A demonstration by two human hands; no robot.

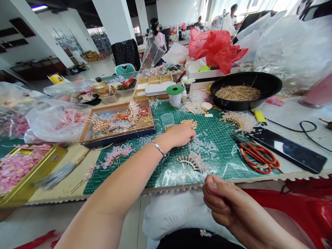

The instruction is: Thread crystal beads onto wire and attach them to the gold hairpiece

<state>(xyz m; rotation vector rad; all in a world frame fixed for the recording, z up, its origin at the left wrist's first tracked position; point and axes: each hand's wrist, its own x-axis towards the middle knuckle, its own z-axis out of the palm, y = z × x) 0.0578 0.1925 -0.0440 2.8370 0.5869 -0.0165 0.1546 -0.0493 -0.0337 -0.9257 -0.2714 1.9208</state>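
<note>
My left hand (180,135) reaches across the green cutting mat (223,138), fingers curled down onto a scatter of clear beads (203,145); a silver bracelet circles its wrist. Whether it holds a bead is hidden. My right hand (220,200) stays near my lap below the table edge, fingers pinched together around a thin wire that I can barely make out. A gold hair comb with beads (190,162) lies on the mat between the two hands. A pink beaded piece (116,154) rests at the mat's left.
Red scissors (259,157) and a dark phone (290,150) lie at the right. A black pan of straw-like wires (245,91), a green wire spool (175,95), a tray of beaded ornaments (116,121), a yellow tin of pink flowers (23,169) and plastic bags crowd the table.
</note>
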